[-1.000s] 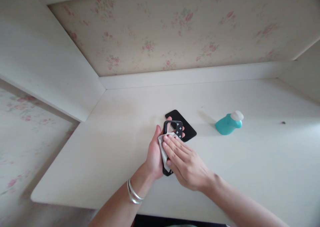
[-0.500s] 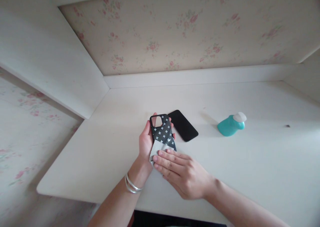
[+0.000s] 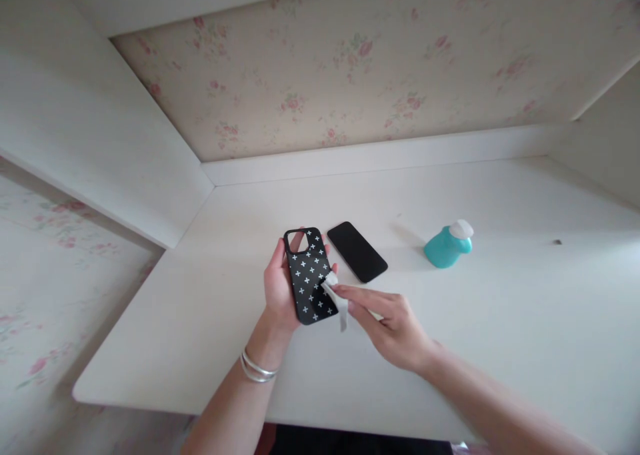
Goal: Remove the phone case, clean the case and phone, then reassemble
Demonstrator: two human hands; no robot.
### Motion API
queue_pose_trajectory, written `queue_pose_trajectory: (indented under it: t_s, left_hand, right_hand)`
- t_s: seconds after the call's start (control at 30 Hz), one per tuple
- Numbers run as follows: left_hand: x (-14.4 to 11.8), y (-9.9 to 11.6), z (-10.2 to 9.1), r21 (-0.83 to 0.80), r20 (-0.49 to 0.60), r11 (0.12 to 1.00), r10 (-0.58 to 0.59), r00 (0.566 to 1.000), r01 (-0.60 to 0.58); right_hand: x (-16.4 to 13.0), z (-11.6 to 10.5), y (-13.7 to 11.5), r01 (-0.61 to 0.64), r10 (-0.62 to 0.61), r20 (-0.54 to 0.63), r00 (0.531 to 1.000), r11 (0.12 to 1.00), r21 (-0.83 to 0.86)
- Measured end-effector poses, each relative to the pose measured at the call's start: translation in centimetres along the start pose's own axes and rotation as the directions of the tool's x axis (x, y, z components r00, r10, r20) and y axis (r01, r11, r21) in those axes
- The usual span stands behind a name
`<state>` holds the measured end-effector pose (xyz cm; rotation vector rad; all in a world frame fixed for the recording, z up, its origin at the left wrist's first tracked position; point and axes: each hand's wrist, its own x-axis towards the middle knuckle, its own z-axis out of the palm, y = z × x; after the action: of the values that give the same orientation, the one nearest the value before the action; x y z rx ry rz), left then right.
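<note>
My left hand (image 3: 277, 285) holds a black phone case (image 3: 310, 276) with small white crosses, back side up, above the white desk (image 3: 200, 308). My right hand (image 3: 393, 325) pinches a small grey cleaning cloth (image 3: 338, 297) that touches the case's right edge. A black phone (image 3: 357, 251) lies flat on the desk just beyond the case, screen up.
A teal pump bottle with a white cap (image 3: 449, 244) stands to the right of the phone. A small dark speck (image 3: 558, 242) lies far right. The desk sits in an alcove with floral wallpaper (image 3: 350, 61) behind and a white side panel (image 3: 100, 141) at left.
The right hand with the cloth slid from over the case's lower part to its right edge, so the whole patterned back now shows. The case has shifted slightly left.
</note>
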<state>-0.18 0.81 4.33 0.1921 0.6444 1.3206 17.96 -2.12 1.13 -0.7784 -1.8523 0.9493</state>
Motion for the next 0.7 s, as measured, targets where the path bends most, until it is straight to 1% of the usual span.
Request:
queue_pose_trajectory:
  t_s: [0.03,0.07,0.1,0.13,0.17,0.2,0.23,0.3,0.37,0.4,0.43,0.47,0.5,0.57,0.6,0.63,0.67,0.7]
  left_hand:
    - [0.0,0.1,0.1,0.017,-0.001,1.0,0.014,1.0,-0.014]
    - [-0.1,0.1,0.1,0.038,-0.002,0.999,0.033,0.999,-0.033]
    - [-0.1,0.2,0.2,0.059,-0.001,0.997,0.055,0.998,-0.055]
    - [0.0,0.2,0.2,0.079,-0.005,0.994,0.077,0.997,-0.077]
    - [0.1,0.2,0.2,0.097,-0.012,0.991,0.095,0.995,-0.093]
    - [0.2,0.2,0.1,0.114,-0.025,0.988,0.107,0.994,-0.103]
    - [0.3,0.2,0.1,0.131,-0.041,0.985,0.117,0.992,-0.111]
    - [0.5,0.1,0.0,0.17,-0.076,0.977,0.145,0.987,-0.13]
    - [0.7,0.1,-0.1,0.209,-0.105,0.963,0.194,0.975,-0.169]
    - [0.7,0.1,-0.2,0.23,-0.111,0.954,0.224,0.968,-0.195]
    - [0.8,0.0,-0.3,0.253,-0.109,0.941,0.257,0.96,-0.223]
    - [0.8,0.0,-0.3,0.28,-0.1,0.926,0.29,0.952,-0.253]
    - [0.8,-0.1,-0.4,0.315,-0.079,0.907,0.319,0.944,-0.28]
    - [0.8,-0.3,-0.5,0.408,-0.025,0.849,0.377,0.926,-0.334]
    - [0.8,-0.4,-0.6,0.463,0.001,0.81,0.405,0.914,-0.36]
    - [0.8,-0.6,-0.6,0.517,0.019,0.768,0.43,0.903,-0.377]
    - [0.9,-0.7,-0.7,0.565,0.027,0.729,0.453,0.891,-0.387]
    - [0.9,-0.9,-0.8,0.604,0.023,0.696,0.472,0.881,-0.389]
  right_hand:
    - [0.1,-0.1,-0.1,-0.16,0.165,-0.025,0.986,0.978,0.133]
    - [0.4,-0.2,-0.1,-0.285,0.304,-0.032,0.952,0.919,0.273]
    - [0.6,-0.4,0.1,-0.362,0.404,-0.021,0.914,0.84,0.405]
    - [0.9,-0.7,0.3,-0.399,0.467,-0.002,0.884,0.758,0.515]
    - [1.1,-1.1,0.6,-0.411,0.504,0.012,0.864,0.691,0.594]
    - [1.3,-1.4,0.9,-0.416,0.525,0.021,0.851,0.648,0.638]
    - [1.5,-1.8,1.2,-0.421,0.538,0.023,0.843,0.632,0.65]
    - [1.7,-2.4,1.6,-0.417,0.527,0.012,0.85,0.656,0.629]
    - [1.7,-2.7,1.6,-0.388,0.478,0.016,0.878,0.692,0.608]
    - [1.8,-2.8,1.4,-0.379,0.459,0.03,0.888,0.694,0.612]
    - [1.8,-2.9,1.3,-0.38,0.459,0.037,0.888,0.684,0.623]
    - [1.9,-2.9,1.2,-0.388,0.484,0.025,0.875,0.668,0.635]
    - [1.9,-3.0,1.2,-0.399,0.53,-0.013,0.848,0.654,0.643]
    - [2.0,-3.1,1.4,-0.421,0.633,-0.138,0.761,0.645,0.638]
    - [2.0,-3.2,1.7,-0.423,0.658,-0.218,0.721,0.666,0.614]
    - [2.0,-3.4,2.1,-0.419,0.654,-0.291,0.698,0.703,0.574]
    - [2.0,-3.6,2.5,-0.408,0.626,-0.349,0.697,0.747,0.525]
    - [1.9,-3.8,2.9,-0.385,0.581,-0.392,0.713,0.792,0.473]
